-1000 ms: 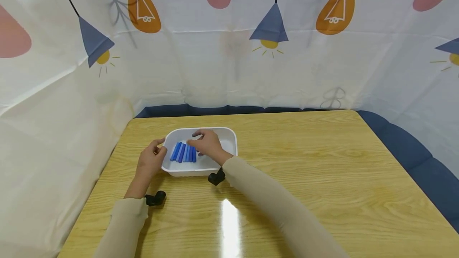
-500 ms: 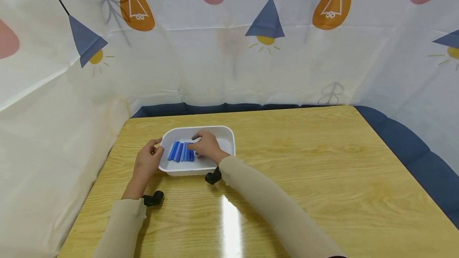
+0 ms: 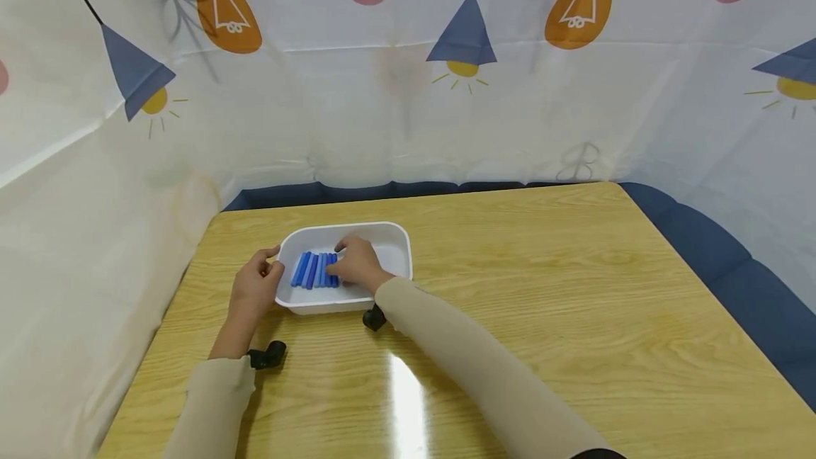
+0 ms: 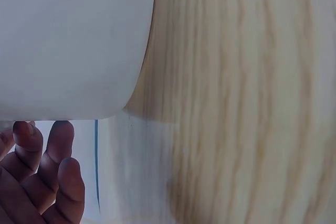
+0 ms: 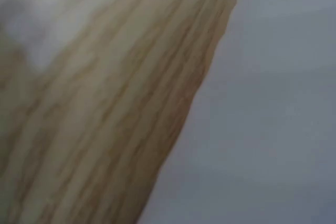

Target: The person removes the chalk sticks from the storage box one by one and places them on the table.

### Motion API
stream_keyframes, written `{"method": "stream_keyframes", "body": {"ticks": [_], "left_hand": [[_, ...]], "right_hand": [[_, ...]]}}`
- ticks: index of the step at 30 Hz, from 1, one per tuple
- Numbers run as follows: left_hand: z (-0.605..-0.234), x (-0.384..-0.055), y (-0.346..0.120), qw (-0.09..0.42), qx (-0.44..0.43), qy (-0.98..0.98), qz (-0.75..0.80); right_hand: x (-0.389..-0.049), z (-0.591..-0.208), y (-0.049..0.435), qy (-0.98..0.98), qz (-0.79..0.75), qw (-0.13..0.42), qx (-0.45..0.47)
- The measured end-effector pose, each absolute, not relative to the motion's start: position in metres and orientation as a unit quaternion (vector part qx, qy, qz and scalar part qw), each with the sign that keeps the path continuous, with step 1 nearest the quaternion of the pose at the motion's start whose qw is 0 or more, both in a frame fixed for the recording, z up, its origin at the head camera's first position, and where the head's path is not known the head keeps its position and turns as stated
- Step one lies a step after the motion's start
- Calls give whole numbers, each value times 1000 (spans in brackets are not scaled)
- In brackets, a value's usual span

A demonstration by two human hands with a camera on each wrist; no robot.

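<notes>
In the head view, several slim blue sticks (image 3: 312, 270) in lighter and darker shades lie side by side in the left part of a white tray (image 3: 389, 232). My left hand (image 3: 253, 283) holds the tray's left rim, thumb on the near side and index finger farther along. In the left wrist view, its fingers (image 4: 62, 135) come up against the tray's wall. My right hand (image 3: 357, 263) is inside the tray, its thumb touching the right end of the row. Its other fingers are partly hidden, so whether it pinches a stick is unclear. The right wrist view shows no hand.
The tray stands on a wood-grain table (image 3: 510, 289), toward its far left. White cloth (image 3: 382, 133) printed with lamps and bulbs hangs behind and at the sides. Dark blue padding (image 3: 707, 246) borders the table's far and right edges. A black wrist camera (image 3: 268, 355) sits on each wrist.
The whole head view has shifted slightly, carrying tray and hands a little left. The right thumb stays by the row's right end, with a small finger movement. The left hand keeps the rim.
</notes>
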State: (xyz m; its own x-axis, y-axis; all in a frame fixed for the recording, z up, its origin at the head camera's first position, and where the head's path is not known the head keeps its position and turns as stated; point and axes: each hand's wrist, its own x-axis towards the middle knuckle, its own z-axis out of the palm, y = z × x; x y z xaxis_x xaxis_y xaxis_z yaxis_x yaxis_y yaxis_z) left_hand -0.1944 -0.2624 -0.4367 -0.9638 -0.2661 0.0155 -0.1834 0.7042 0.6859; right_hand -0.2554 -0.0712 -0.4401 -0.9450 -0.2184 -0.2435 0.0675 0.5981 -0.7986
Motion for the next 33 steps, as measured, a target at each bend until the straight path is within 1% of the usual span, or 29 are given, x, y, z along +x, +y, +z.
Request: {"method": "stream_keyframes", "body": {"ticks": [4,11,26,33], "left_hand": [[-436,-196,-261,56,119,-924,-359],[-436,-196,-261,55,120,-924,-360],[-435,-196,-259,58,129,-917,-373],[-437,-194,-261,57,131,-917,-372]], "right_hand": [[-257,-442,-74,887,-435,150,-38],[-257,-439,-73,886,-434,157,-38],[-261,-440,-76,865,-457,207,-12],[-263,-443,-78,857,-466,219,-5]]}}
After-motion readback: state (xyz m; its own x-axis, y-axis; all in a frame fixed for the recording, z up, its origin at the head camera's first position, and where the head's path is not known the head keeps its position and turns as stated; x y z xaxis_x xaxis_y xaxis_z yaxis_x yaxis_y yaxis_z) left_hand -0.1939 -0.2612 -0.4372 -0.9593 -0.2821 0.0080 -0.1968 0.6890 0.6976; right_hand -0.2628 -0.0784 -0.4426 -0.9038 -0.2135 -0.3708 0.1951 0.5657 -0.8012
